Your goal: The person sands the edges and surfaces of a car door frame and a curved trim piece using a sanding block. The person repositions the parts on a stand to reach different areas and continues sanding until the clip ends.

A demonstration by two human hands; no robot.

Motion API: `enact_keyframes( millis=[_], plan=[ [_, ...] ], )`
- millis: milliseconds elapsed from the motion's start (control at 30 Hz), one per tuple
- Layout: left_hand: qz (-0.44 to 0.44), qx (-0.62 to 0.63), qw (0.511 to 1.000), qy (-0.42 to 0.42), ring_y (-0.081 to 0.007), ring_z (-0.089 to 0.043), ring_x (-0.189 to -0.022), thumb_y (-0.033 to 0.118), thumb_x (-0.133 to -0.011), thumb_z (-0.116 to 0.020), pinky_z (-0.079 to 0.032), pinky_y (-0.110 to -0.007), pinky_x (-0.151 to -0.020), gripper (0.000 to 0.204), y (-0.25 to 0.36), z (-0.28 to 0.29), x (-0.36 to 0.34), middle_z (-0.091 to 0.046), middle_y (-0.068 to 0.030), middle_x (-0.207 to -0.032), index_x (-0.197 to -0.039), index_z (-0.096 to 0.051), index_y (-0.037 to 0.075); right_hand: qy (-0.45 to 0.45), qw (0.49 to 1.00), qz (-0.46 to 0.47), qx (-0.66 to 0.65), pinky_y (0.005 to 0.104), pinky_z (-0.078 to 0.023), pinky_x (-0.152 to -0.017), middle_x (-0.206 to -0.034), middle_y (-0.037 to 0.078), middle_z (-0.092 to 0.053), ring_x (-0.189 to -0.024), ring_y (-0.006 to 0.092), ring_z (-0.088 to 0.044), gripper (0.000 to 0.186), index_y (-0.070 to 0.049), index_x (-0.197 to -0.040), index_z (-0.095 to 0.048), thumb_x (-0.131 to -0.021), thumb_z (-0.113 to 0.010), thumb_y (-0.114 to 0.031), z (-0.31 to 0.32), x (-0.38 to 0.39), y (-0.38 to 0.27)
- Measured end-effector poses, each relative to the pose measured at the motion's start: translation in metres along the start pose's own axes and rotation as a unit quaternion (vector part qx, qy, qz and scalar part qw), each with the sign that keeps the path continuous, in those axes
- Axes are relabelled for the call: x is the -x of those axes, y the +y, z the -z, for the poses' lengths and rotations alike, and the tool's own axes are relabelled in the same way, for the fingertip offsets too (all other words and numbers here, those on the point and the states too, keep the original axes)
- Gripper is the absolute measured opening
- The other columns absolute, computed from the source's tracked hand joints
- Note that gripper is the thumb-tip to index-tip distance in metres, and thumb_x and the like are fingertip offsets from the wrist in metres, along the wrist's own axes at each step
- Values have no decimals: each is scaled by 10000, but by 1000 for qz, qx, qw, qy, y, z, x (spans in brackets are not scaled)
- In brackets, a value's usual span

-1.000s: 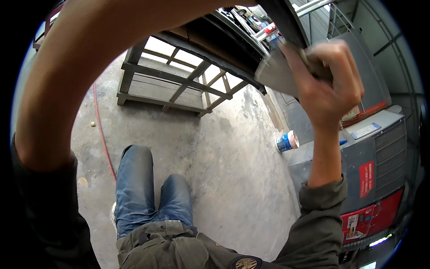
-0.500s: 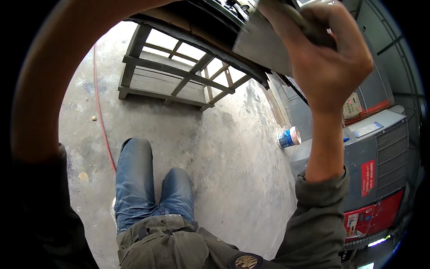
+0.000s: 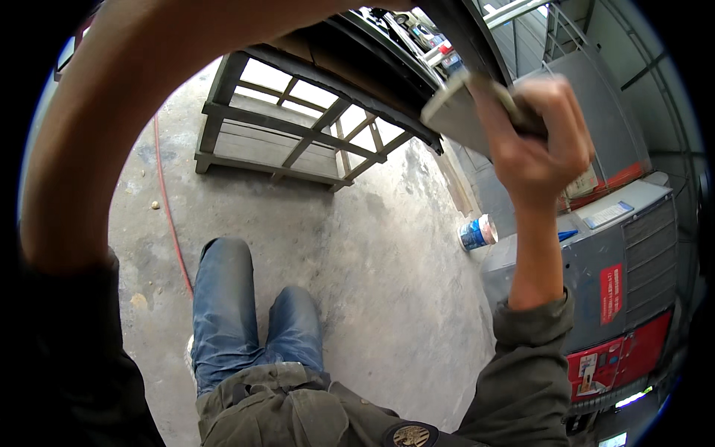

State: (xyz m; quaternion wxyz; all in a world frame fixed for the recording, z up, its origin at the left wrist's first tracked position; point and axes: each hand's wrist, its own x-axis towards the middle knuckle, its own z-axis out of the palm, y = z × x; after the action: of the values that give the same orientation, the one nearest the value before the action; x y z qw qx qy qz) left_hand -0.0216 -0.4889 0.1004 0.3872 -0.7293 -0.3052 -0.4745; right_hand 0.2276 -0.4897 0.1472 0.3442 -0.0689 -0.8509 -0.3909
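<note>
My right hand (image 3: 532, 141) grips a flat grey scraper blade (image 3: 456, 115) raised overhead; left forearm (image 3: 149, 89) arcs across view. Concrete floor (image 3: 387, 283) below my knees.

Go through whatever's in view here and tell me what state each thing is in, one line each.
right hand: raised, fist closed on a flat grey blade
left hand: out of view, forearm raised
can: lying on its side on the floor
wooden frame: standing, open slats
red hose: loose on the concrete

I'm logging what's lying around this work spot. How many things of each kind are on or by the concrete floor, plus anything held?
Flat grey scraper blade in the right hand: 1
Wooden frame rack: 1
Red hose: 1
Blue-and-white can: 1
Grey-and-red machine: 1
Total: 5
</note>
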Motion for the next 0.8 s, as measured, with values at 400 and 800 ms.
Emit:
enact_keyframes(
  millis=[400, 800],
  plan=[
    [-36, -85, 995, 41, -255, -508, -485, 134, -734, -762, -421, -365, -508, 155, 2, -4, 3, -554, -92, -561, -671, -648, 51, -49, 994, -73, 60, 291, -485, -549, -727, 26, -630, -602, 159, -606, 271, -61, -786, -659, -726, -915, -124, 32, 60, 25],
    [8, -26, 1000, 9, -269, -532, -494, 384, -837, -758, -443, -372, -514, 410, 39, -12, -1, -569, -102, -572, -679, -655, 20, -98, 974, -182, 97, 287, -521, -619, -825, 70, -704, -685, 165, -655, 242, -27, -846, -691, -722, -899, -32, 85, 118, 37]
  ],
)
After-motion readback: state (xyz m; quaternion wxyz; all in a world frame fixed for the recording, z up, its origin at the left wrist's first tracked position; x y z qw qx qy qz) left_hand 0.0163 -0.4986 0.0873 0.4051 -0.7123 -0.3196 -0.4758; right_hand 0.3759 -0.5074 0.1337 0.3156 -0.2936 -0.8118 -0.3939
